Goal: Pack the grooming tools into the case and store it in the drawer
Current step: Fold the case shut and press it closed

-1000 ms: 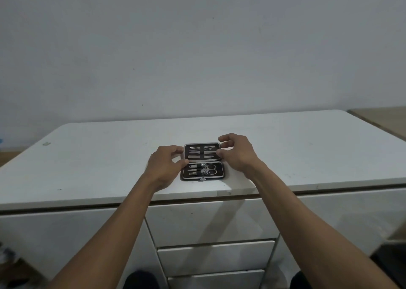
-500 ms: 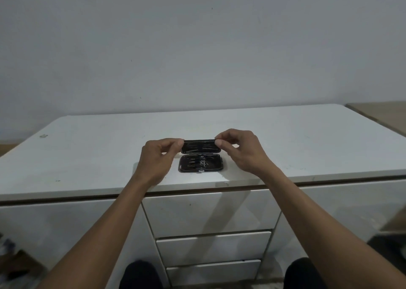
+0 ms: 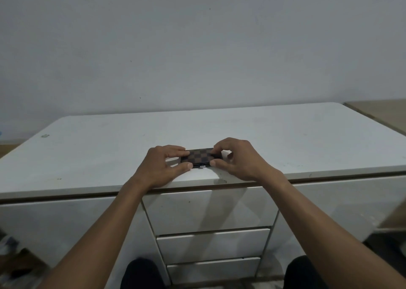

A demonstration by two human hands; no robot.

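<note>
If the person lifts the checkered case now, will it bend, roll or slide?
The checkered case looks flat and boxy, so it probably stays rigid and will not roll. Both the left hand and right hand pinch its ends, so slipping seems unlikely.

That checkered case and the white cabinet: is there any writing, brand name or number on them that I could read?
None can be read.
Checkered case: only brown and dark squares show, no lettering; both hands cover its ends.
Small metal clasp: too small to tell any marking.
Drawer fronts: plain white, no labels.
</note>
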